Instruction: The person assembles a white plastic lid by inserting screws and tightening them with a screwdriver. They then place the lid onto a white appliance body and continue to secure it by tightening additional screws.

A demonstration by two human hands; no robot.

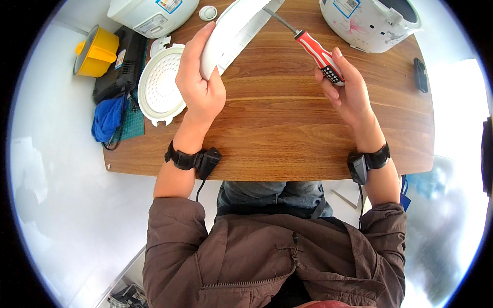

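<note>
On my feed, both hands are loaded. Left hand point(200, 84) is gripping the near end of a white curved plastic shell point(233, 31), fingers along its outer left edge, thumb at the lower tip. Shell is tilted, held up over the far middle of the bench point(287, 123), its far end cut off by the top of the view.

Right hand point(349, 84) is wrapped around the butt end of a screwdriver point(321, 54): red and white handle, black section with white stars. Shaft points up-left. I see the tip overlapping the shell's right side, but can't tell if it's touching.

Left of the shell I've got a white perforated round plate point(162, 82) lying on the bench, partly behind the left hand. Small white round cap point(208, 13) sits beyond it, beside a white appliance body point(151, 15). A floral-patterned cooker body point(370, 23), open at the top, stands far right; a small black object point(420, 75) is near the right edge.

Left edge cluster: yellow container point(97, 51) by a black case point(120, 61), blue cloth point(107, 119) in front, green mat point(134, 123) beside the cloth. Black strap modules on both wrists.
</note>
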